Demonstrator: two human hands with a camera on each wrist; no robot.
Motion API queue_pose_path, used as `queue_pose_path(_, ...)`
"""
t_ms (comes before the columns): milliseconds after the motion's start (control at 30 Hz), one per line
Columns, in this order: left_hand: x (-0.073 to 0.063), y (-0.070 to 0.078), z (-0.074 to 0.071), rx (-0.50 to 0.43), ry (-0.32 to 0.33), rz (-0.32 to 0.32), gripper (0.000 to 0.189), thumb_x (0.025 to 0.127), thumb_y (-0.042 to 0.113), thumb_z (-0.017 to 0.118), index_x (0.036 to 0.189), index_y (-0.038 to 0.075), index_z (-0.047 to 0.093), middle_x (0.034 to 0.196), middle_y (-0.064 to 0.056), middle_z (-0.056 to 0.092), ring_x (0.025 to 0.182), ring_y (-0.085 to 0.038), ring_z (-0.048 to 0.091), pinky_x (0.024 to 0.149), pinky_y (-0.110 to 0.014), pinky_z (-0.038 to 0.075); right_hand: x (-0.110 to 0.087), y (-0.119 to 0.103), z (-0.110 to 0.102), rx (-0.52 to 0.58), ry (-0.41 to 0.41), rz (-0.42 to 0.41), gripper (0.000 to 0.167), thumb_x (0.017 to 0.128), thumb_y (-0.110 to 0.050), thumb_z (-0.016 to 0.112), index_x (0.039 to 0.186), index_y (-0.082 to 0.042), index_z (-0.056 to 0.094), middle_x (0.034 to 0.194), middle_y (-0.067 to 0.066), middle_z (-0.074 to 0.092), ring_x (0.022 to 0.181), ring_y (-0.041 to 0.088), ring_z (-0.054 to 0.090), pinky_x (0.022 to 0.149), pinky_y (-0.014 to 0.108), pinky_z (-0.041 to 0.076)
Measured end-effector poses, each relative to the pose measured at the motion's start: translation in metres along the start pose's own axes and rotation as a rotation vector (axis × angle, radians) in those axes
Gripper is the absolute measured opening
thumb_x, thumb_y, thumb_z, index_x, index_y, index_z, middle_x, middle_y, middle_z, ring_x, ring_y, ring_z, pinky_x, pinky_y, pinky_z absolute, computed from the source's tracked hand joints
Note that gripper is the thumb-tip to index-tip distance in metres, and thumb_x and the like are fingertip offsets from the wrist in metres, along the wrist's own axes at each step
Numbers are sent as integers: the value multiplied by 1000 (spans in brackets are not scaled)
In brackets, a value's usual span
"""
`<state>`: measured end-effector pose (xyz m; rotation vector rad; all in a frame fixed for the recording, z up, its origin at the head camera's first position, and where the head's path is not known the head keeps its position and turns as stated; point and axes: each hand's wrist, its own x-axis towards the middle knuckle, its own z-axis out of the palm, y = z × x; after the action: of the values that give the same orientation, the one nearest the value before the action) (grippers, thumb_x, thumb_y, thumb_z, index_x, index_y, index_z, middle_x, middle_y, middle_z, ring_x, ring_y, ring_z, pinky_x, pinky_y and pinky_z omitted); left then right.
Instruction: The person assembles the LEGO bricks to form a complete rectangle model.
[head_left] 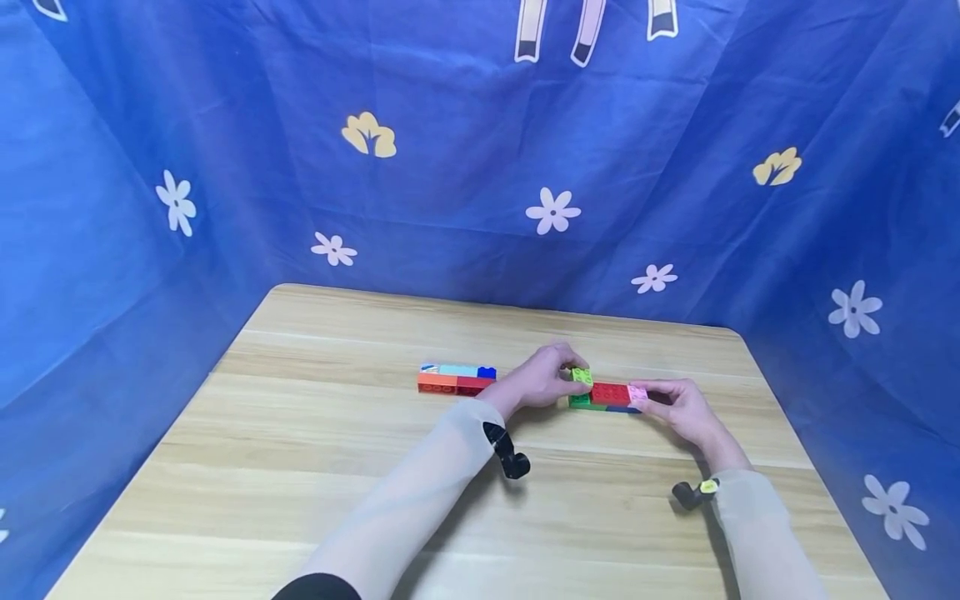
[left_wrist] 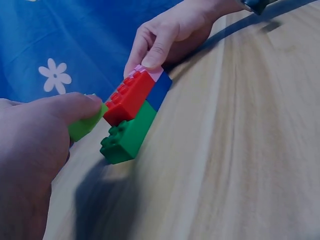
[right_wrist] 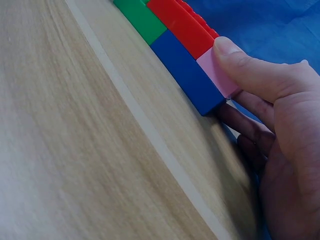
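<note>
My left hand [head_left: 542,379] pinches a lime green toy brick [head_left: 582,377] between thumb and fingers. That brick hangs just above the bare studs at the left end of a two-layer brick row. The lower layer is a green brick [left_wrist: 131,136] and a blue brick [right_wrist: 187,72], end to end. On top sit a red brick [head_left: 611,393] and, at the right end, a small pink brick [right_wrist: 218,73]. My right hand [head_left: 681,407] grips the pink end, thumb on the near side and fingers behind.
Left of my left hand lies another group of bricks, with an orange brick [head_left: 437,382], a dark red one partly behind the wrist, a light blue one [head_left: 458,370] and a blue one [head_left: 487,372]. Blue curtains [head_left: 450,167] surround the wooden table [head_left: 300,467].
</note>
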<state>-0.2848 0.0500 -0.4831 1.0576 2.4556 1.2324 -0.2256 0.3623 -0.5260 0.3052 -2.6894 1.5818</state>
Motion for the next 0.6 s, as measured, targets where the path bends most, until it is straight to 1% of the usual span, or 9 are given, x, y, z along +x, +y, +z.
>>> queue_pose_path(133,-5,0,3,-18,-23,-10,38,97,27,81,129,8,73,111,5,63,103,-13,61,90,-19,50,0,1,0,1,9,-3,40,89,-9,87,125,3,76,116,10,78,102,9,68,88,19,51)
queue_pose_path(233,-6,-1,6,-20,-25,-3,38,97,26,81,129,7,73,109,5,64,102,-15,63,88,-19,50,0,3,0,3,21,-8,38,89,-7,87,124,2,76,115,11,78,102,7,69,89,18,51)
queue_pose_path(467,-7,-7,13,-14,-12,13,38,95,25,83,127,6,74,107,5,64,98,-16,65,84,-20,51,0,1,0,-10,4,-12,39,91,-3,84,127,6,73,121,21,74,102,4,65,89,17,49)
queue_pose_path(600,-6,-8,15,-8,-7,23,38,95,25,84,127,6,74,106,5,65,97,-15,65,83,-19,50,0,1,1,6,1,-9,39,91,0,83,127,7,73,122,23,73,101,3,65,89,17,49)
